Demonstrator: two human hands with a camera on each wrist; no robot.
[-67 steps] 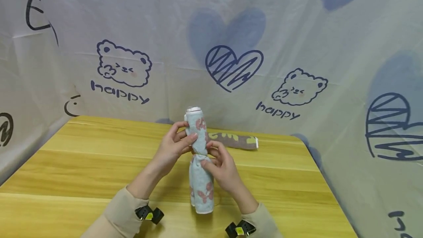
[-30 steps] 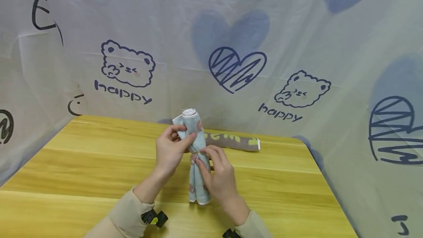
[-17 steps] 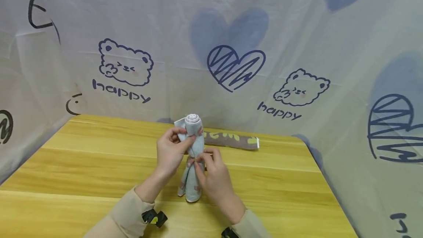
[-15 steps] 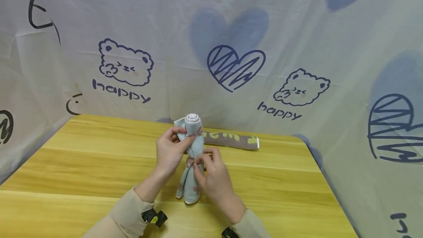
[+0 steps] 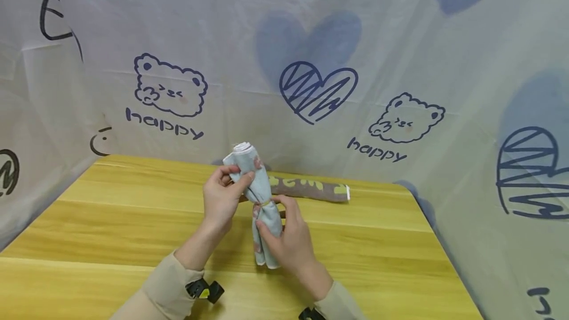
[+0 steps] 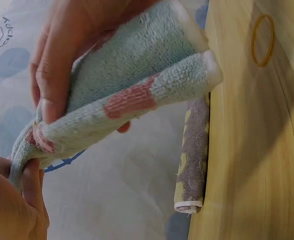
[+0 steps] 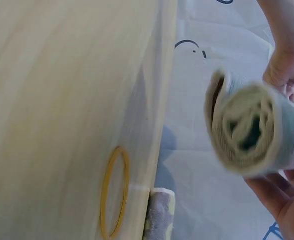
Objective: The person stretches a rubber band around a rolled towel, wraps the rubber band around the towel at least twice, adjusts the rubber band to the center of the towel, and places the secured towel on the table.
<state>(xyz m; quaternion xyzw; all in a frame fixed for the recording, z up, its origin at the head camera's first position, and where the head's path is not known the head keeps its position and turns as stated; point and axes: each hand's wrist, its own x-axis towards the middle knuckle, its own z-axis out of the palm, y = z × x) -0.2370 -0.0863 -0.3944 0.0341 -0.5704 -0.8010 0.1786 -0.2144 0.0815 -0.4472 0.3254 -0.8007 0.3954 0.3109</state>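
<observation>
Above the table [image 5: 111, 221], both hands gripping the rolled towel [image 5: 255, 181]; brown towel [image 5: 311, 189], rubber band [image 7: 114, 197] behind.

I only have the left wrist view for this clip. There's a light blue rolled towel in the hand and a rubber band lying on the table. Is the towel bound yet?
Observer: Yes, in the head view a band cinches the light blue rolled towel at its middle.
Reviewer: Where's the other hand?
Observer: The right hand grips the towel's lower half; the left hand holds the upper.
Reviewer: Is the towel resting on the table?
Observer: It stands roughly upright, top tilted left; contact with the table cannot be told.
</observation>
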